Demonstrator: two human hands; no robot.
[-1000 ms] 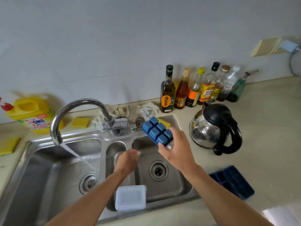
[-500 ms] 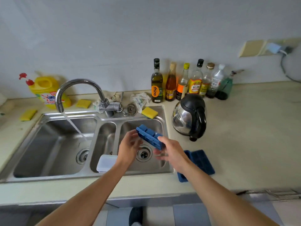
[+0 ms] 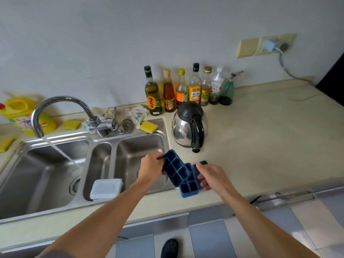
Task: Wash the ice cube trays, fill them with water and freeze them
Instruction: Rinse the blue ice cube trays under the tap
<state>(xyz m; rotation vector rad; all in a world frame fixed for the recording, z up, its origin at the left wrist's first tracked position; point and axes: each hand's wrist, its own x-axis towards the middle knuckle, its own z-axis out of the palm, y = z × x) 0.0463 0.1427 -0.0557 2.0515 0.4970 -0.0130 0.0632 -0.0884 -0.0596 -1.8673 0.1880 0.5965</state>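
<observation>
Step in hand: judged to be the changeover between trays, within the wash stage.

- Left hand (image 3: 152, 167): fingers curled round the far-left end of the held tray (image 3: 176, 169), thumb on its rim. The tray is tilted with its cavities facing up, and it hangs over the near-right corner of the right basin (image 3: 139, 146) and the worktop (image 3: 260, 146) edge. No water can be made out in the cavities, though they are dark.
- Second tray (image 3: 189, 189): lies cavities-up on the worktop, just right of the sink. Its far end is overlapped by the held tray, and whether the two touch cannot be told.
- Right hand (image 3: 212, 176): sits at the right side of the second tray with the thumb extended and the fingers (image 3: 202, 181) loosely bent. Cannot tell if they pinch the tray or only rest beside it.
- Tap (image 3: 61, 108): runs into the left basin (image 3: 37, 174), well apart from both trays.
- Kettle (image 3: 189, 125): stands just beyond the trays.

Next move (judgement): set one tray flat on the worktop and carry the other leftward under the stream. That needs a level hold once filling begins, and the white lidded box (image 3: 106, 189) on the sink divider sits in that path.
</observation>
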